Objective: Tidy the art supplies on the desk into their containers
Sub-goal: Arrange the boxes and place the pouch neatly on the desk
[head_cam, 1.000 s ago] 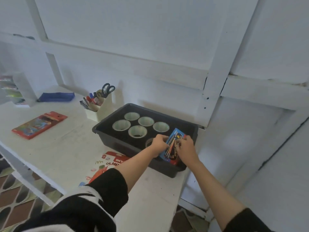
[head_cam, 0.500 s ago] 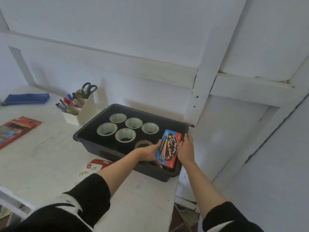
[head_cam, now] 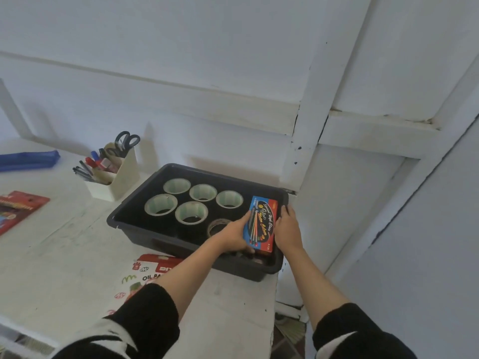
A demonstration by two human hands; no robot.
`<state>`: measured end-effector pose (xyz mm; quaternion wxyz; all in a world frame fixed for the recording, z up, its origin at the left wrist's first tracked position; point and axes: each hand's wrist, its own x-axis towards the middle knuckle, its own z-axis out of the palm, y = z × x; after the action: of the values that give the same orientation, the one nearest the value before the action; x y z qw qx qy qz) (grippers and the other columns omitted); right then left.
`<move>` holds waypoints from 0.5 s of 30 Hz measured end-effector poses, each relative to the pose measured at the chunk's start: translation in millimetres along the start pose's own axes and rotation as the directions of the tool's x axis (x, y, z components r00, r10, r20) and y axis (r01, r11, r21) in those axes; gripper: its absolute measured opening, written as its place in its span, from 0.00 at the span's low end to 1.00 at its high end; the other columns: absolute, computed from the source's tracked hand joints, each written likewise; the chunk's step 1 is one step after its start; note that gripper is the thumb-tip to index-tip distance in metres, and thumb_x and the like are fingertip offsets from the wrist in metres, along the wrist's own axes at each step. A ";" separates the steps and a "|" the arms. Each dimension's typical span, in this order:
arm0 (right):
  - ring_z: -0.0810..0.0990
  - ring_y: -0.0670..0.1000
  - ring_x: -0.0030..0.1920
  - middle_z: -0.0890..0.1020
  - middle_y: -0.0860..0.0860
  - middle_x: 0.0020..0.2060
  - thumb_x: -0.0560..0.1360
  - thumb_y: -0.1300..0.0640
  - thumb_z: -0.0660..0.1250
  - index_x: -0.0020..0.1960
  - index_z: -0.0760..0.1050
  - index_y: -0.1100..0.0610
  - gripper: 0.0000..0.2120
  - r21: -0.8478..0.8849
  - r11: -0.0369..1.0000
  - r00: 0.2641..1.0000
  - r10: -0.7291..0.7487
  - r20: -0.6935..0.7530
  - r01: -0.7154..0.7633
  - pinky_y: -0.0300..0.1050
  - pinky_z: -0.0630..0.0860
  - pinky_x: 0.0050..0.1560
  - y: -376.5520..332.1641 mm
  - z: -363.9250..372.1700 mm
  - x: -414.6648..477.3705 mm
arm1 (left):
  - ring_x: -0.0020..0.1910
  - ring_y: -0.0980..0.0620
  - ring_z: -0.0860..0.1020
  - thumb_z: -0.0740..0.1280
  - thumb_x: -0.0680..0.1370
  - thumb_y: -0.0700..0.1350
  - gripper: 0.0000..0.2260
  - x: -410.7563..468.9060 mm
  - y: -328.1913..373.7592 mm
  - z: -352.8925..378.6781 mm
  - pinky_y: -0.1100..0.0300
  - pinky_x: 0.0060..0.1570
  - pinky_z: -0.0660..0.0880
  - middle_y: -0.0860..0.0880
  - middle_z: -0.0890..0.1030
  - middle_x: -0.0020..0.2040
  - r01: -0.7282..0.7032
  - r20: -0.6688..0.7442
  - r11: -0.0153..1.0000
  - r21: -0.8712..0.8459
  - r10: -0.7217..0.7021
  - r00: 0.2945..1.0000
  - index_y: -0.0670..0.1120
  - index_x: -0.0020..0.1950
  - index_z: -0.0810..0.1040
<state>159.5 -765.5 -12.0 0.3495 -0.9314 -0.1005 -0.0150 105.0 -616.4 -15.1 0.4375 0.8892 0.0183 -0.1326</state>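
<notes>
Watercolor box [head_cam: 261, 224] gripped on both sides by my left hand [head_cam: 234, 234] and right hand [head_cam: 287, 229], at black bin's [head_cam: 166, 240] right end.

- tray [head_cam: 121, 211]: black throughout
- tape rolls [head_cam: 156, 207]: pale green, whitish rims
- box [head_cam: 262, 224]: blue face, red edge, multicoloured streaks
- counter [head_cam: 64, 255]: white, grey scuffs
- holder [head_cam: 127, 172]: cream; scissors [head_cam: 127, 142] in it, black handles
- pouch [head_cam: 28, 159]: blue
- flat pack [head_cam: 18, 211]: red
- sleeve [head_cam: 150, 312]: black, white stripes
</notes>
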 end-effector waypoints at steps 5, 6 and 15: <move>0.68 0.54 0.68 0.61 0.56 0.73 0.80 0.52 0.56 0.72 0.64 0.60 0.22 -0.036 0.999 1.000 -0.019 -0.017 0.018 0.48 0.72 0.61 3.5 4.7 1.5 | 0.68 0.50 0.68 0.70 0.72 0.32 0.50 -3.0 5.8 -5.8 0.55 0.62 0.70 0.44 0.61 0.74 0.029 -0.013 0.959 -0.284 -0.034 0.999 0.50 0.77 0.36; 0.69 0.53 0.67 0.63 0.56 0.72 0.79 0.50 0.58 0.70 0.66 0.59 0.22 -0.085 0.996 0.999 -0.033 -0.024 0.031 0.49 0.72 0.61 4.4 5.2 2.5 | 0.70 0.48 0.66 0.69 0.72 0.31 0.46 -3.5 7.9 -8.1 0.55 0.61 0.71 0.43 0.62 0.74 0.017 -0.114 0.929 -0.370 -0.063 0.991 0.49 0.78 0.41; 0.67 0.53 0.69 0.73 0.54 0.65 0.77 0.59 0.65 0.64 0.72 0.56 0.16 -0.188 0.957 0.970 -0.235 -0.067 0.219 0.58 0.63 0.69 -31.0 8.1 -22.5 | 0.45 0.54 0.81 0.63 0.76 0.30 0.14 -102.2 -22.0 -53.7 0.64 0.48 0.78 0.48 0.83 0.45 -0.207 -0.716 0.921 -0.329 -0.100 0.691 0.47 0.49 0.80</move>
<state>131.1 -741.4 -0.3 0.2642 -0.9398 -0.1895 -0.1051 15.1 -552.2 24.8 0.5642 0.7657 0.1872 0.2458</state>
